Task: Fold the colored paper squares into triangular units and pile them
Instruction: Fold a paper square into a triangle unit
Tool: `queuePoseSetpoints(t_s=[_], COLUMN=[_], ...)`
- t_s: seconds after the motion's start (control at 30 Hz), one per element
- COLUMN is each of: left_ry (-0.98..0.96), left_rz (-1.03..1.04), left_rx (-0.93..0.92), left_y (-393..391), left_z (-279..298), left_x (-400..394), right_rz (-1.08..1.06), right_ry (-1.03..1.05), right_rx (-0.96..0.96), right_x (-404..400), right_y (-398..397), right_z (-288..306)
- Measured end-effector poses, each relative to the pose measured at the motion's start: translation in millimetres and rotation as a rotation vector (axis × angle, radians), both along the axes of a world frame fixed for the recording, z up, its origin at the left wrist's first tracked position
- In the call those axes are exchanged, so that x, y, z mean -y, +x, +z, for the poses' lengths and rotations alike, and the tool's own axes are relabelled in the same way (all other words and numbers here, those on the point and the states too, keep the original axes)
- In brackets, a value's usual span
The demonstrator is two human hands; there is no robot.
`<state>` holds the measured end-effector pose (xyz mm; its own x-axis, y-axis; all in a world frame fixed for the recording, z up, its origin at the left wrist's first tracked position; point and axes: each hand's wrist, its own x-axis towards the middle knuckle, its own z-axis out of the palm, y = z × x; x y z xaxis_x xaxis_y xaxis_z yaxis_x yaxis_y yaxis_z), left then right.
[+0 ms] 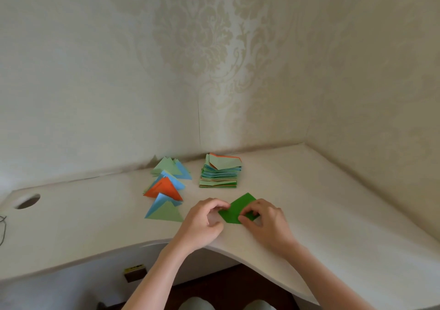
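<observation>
A dark green paper square [238, 208] lies on the white desk [321, 202] near its front edge. My left hand [204, 221] pinches its left corner with curled fingers. My right hand [264, 219] grips its lower right part, fingers curled over the paper. Behind the hands stands a stack of unfolded colored squares [220, 174], its top sheet pale green with a bent corner. To the left lie folded triangles: a pale green and blue one [165, 212], an orange one [164, 189] over blue ones, and a pale green and blue group [171, 168] by the wall.
The desk sits in a corner between two papered walls. A round cable hole [27, 201] is at the far left, with a thin cord [2, 228] at the left edge. The desk's front edge curves inward toward me. A small dark box [135, 272] shows below the desk.
</observation>
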<state>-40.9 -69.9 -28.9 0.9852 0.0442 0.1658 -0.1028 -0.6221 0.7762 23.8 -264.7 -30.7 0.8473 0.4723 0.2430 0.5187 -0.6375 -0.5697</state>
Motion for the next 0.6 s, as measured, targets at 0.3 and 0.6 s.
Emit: queuePoseSetpoints(t_s=[0.3, 0.6], left_ry=[0.203, 0.230], left_rz=[-0.036, -0.020], left_rx=[0.122, 0.213], left_y=[9, 9], left_z=[5, 3], left_x=[11, 29], right_rz=[0.169, 0.163], right_ry=[-0.056, -0.012], right_rx=[-0.176, 0.037], right_x=[14, 31], right_y=[7, 3], right_z=[26, 19])
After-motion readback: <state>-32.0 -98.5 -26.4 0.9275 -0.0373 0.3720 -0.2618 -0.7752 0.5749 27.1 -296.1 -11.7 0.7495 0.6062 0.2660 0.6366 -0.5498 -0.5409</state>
